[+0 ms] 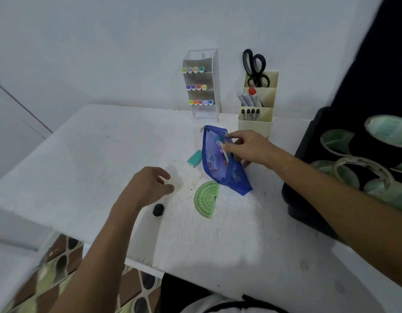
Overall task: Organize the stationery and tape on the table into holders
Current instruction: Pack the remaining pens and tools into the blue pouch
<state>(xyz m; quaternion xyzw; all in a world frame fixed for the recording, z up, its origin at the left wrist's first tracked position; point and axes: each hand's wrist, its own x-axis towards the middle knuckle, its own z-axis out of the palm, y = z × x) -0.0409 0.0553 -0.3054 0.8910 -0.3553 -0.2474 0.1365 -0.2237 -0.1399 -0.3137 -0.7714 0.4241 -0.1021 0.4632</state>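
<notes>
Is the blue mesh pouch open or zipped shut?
Open: the blue mesh pouch gapes along its top edge, and the right hand pinches a pen at the opening.

Even, cool, diffuse light; the white textured desk glares pale at its near edge. Shadows are faint. Wide-angle bending curves the edges, and the picture is soft throughout.

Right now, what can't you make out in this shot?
- Contents of the blue mesh pouch, head view: blurred by mesh, partly covered by the right hand.
- Tape rolls, head view: cut off by the right edge.
- Small black object near the left hand: too small to identify.
</notes>
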